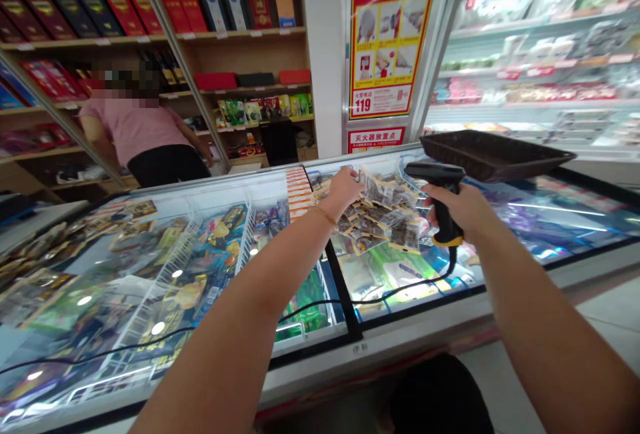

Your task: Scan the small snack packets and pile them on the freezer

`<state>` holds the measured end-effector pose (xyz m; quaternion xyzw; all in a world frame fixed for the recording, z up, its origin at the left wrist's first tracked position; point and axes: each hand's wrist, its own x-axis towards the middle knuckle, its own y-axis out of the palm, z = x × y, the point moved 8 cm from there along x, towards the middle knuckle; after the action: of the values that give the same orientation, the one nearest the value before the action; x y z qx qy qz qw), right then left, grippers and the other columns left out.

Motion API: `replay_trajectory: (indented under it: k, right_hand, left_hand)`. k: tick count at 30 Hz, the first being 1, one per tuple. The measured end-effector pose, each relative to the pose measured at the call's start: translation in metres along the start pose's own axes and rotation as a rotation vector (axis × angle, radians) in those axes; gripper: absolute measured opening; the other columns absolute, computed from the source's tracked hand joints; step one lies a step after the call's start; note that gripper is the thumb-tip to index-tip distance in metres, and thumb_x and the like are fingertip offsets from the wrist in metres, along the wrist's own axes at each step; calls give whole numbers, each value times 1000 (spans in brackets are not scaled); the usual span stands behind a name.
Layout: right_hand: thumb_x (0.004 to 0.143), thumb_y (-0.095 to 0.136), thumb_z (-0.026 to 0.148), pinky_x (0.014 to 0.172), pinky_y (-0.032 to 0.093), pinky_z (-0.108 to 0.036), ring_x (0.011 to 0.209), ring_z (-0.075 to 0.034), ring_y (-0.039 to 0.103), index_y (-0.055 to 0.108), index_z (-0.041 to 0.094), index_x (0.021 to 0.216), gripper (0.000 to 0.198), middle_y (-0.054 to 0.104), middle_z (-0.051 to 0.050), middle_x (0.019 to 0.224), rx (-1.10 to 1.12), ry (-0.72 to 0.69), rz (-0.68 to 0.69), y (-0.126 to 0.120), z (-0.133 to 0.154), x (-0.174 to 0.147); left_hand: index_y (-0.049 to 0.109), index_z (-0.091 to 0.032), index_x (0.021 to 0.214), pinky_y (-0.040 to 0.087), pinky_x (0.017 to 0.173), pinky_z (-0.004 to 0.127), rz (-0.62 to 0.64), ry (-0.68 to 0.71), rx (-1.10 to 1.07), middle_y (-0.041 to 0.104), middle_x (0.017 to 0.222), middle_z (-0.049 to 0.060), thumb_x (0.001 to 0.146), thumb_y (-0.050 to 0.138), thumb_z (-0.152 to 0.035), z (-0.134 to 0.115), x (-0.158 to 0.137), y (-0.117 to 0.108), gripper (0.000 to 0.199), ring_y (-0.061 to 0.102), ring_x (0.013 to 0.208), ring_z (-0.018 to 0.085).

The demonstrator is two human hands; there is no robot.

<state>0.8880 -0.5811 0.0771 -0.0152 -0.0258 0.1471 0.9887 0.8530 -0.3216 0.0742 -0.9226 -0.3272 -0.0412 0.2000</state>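
Grips scanner (447, 219) in right hand (464, 204), pinches packet (371, 184) with left hand (344, 187); could scatter far pile (397, 219) by dragging near cable (453, 261) across.

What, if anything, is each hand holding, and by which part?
The right hand grips the scanner by its handle. The left hand is at a packet; whether it pinches the edge cannot be told.
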Motion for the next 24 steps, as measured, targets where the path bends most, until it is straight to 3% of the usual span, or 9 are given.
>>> replay_trajectory:
  k: [3,6,11,16,21,24]
  right_hand:
    - [79,74,25,34,45,-24,39,-12,55,62,17,75,16,63,-3,63,-3,6,-3,2,-1,0]
    - [77,77,26,34,46,-23,39,-12,55,62,16,77,17,64,-2,62,-36,8,20,16,-1,-3]
    - [75,80,30,33,45,-23,37,-11,54,61,16,76,24,65,-2,60,-72,-1,62,55,-3,-9]
    - [73,81,35,34,46,-23,39,-12,56,60,17,76,28,65,-2,61,-11,-50,172,117,-2,-13]
    - [71,83,37,34,45,-24,40,-13,56,61,19,82,30,64,-1,63,40,-87,260,184,5,-32]
    - [72,82,42,36,46,-26,40,-14,57,60,21,82,32,65,-2,64,32,-102,320,211,0,-43]
  left_hand:
    - [55,-21,79,49,90,40,-15,156,256,66,85,9,67,77,-6,-10,2,3,29,67,93,29]
    - [58,-20,85,45,93,38,-56,255,410,67,103,11,72,79,-17,-17,-4,-9,25,63,102,28]
    - [60,-21,93,43,95,37,-144,250,428,66,102,11,81,73,-29,-6,-10,-63,19,61,102,27]
    - [61,-22,97,42,99,41,-297,103,499,64,108,12,85,65,-24,43,-22,-171,13,60,108,30]
    - [59,-18,116,39,105,51,-428,-113,792,56,130,23,79,67,-25,111,-52,-299,38,51,126,39]
    - [57,-14,121,36,105,59,-504,-268,927,54,134,29,75,69,-30,148,-78,-373,50,44,132,47]
